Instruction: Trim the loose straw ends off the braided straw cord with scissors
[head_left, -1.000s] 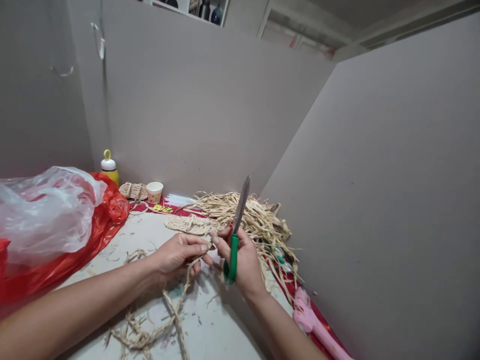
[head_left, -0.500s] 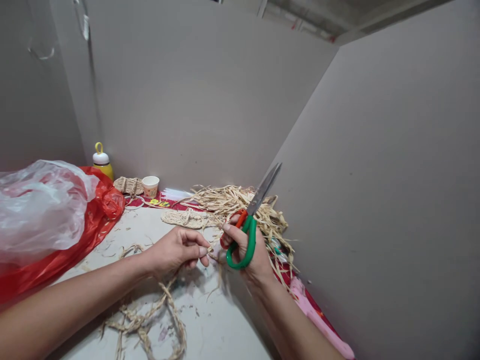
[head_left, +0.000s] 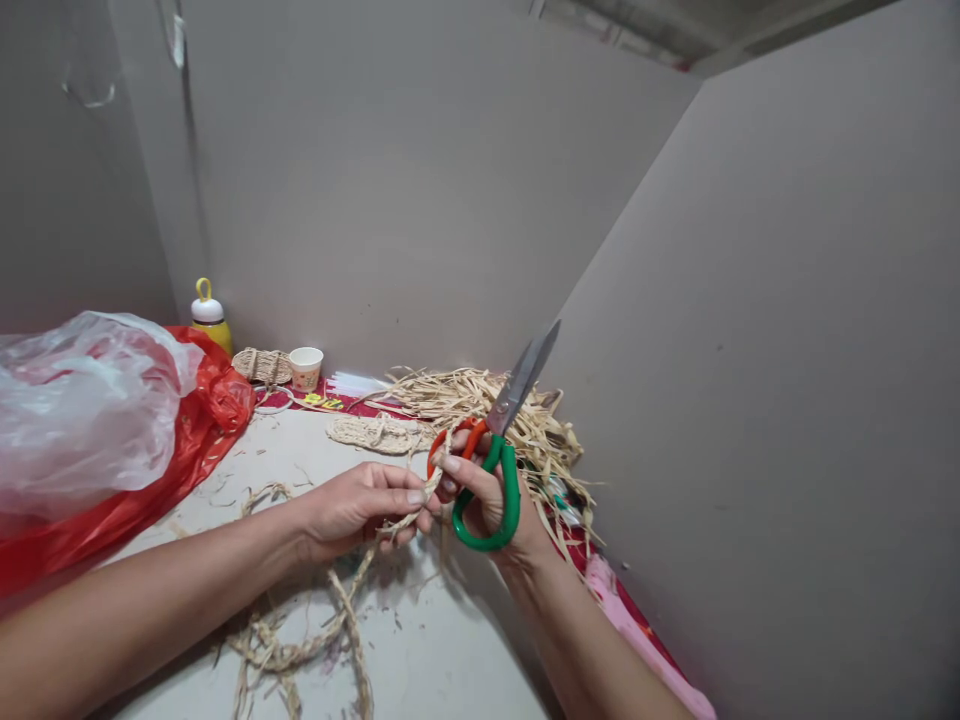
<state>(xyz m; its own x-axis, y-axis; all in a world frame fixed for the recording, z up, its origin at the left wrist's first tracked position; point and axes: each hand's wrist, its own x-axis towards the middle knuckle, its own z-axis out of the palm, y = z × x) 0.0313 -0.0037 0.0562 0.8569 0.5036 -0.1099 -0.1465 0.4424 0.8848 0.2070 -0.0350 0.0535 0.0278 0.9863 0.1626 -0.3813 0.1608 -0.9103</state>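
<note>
over the middle of the counter (head_left: 442, 640), left hand (head_left: 352, 510) and right hand (head_left: 487, 490) meet at one end of the rope (head_left: 435, 480).

change, against half a second ago: hands were apart, a thin strand between them; now they are nearly touching, and a plaited stretch of rope stands up from the left fingertips to the right thumb, against the orange handle of the scissors (head_left: 498, 442).

fingers, left: thumb and forefinger pinching the rope, the others curled beneath. fingers, right: folded about the handles, thumb laid on the rope; what presses from behind is hidden, as is which finger sits in which loop.

scissors: blades point up and to the right, in front of the straw (head_left: 480, 390); they look nearly together, and no rope lies between them.

rope: held end between the hands; remainder hangs below the left hand and lies in loose loops on the counter, some of it behind the left forearm. frayed bits show at the loops' near edge.

reading (judgement): the end is under two-handed control again, with the scissors parked in the right palm, so at this instant the work is handling the rope, not cutting it. woven piece (head_left: 379, 433) lies just beyond the hands, untouched.
</note>
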